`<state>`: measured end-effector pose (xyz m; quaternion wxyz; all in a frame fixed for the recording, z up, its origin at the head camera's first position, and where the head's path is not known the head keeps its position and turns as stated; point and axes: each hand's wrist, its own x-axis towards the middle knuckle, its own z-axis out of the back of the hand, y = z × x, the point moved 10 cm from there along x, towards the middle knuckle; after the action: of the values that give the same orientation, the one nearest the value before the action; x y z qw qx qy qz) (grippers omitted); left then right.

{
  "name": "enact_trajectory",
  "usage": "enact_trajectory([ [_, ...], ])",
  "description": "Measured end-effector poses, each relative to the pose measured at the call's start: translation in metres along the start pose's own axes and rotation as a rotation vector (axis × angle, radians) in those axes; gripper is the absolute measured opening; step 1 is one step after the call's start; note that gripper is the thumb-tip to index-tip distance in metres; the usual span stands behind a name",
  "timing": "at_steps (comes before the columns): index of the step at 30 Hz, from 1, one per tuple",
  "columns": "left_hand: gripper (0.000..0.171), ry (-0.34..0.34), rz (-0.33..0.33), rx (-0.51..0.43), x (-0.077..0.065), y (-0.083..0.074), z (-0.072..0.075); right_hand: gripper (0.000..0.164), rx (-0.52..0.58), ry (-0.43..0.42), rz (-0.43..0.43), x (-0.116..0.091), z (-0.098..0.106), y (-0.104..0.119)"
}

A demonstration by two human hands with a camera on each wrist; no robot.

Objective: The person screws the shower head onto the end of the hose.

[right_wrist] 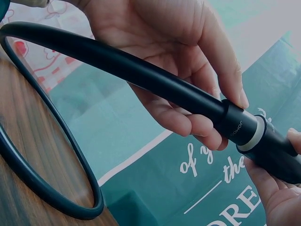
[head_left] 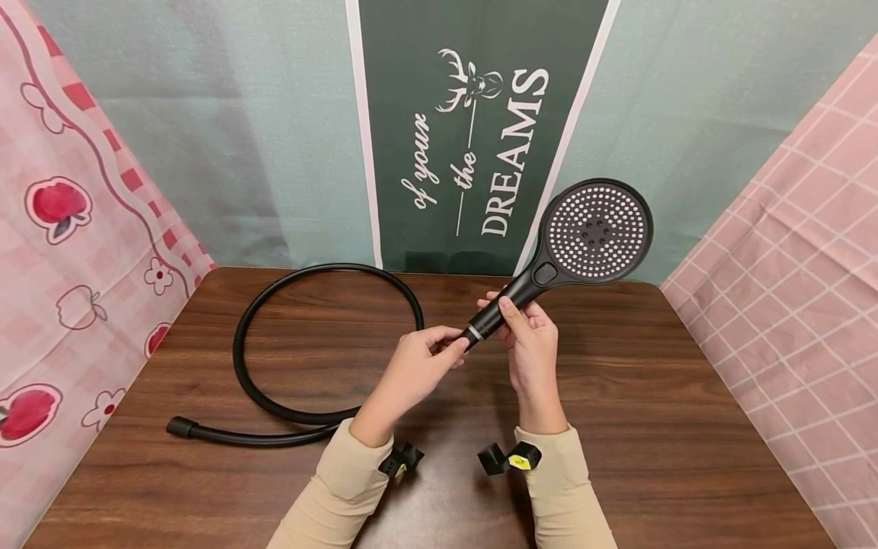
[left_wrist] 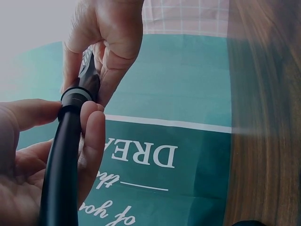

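Note:
A black handheld shower head (head_left: 597, 232), its round face full of pale nozzles, is held tilted above the table. My right hand (head_left: 531, 351) grips its handle (head_left: 507, 301), thumb along the front. At the handle's lower end, my left hand (head_left: 414, 366) pinches the collar (right_wrist: 233, 123) of a black shower hose (head_left: 238, 339). In the right wrist view the collar meets the handle at a pale ring (right_wrist: 254, 134), in line with it. From there the hose runs down under my left hand and loops over the table.
The hose's free end (head_left: 181, 427) lies at the left of the brown wooden table (head_left: 631, 427). Behind the table hangs a green cloth (head_left: 302, 137) with white lettering. Pink patterned cloths (head_left: 809, 229) flank both sides. Each wrist wears a small black camera (head_left: 507, 457).

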<state>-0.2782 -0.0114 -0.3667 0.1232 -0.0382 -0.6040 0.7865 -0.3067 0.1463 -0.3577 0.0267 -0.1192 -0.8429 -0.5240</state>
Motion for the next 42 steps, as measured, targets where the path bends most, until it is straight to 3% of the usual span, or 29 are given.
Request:
enact_trajectory([
  [10,0.025,-0.021,0.003,0.018,-0.0007,-0.0007,0.0016,0.011,0.005,0.0,-0.005,0.0006,0.0008,-0.0012],
  [24,0.029,0.015,0.013,-0.007,-0.0008,0.0009,-0.0013,0.011,0.008,-0.003,-0.004,0.0,-0.0001,-0.0007],
  [42,0.024,-0.018,-0.027,0.035,-0.0012,-0.0049,0.001,0.01,0.014,-0.002,-0.002,0.0001,0.0007,-0.0012],
])
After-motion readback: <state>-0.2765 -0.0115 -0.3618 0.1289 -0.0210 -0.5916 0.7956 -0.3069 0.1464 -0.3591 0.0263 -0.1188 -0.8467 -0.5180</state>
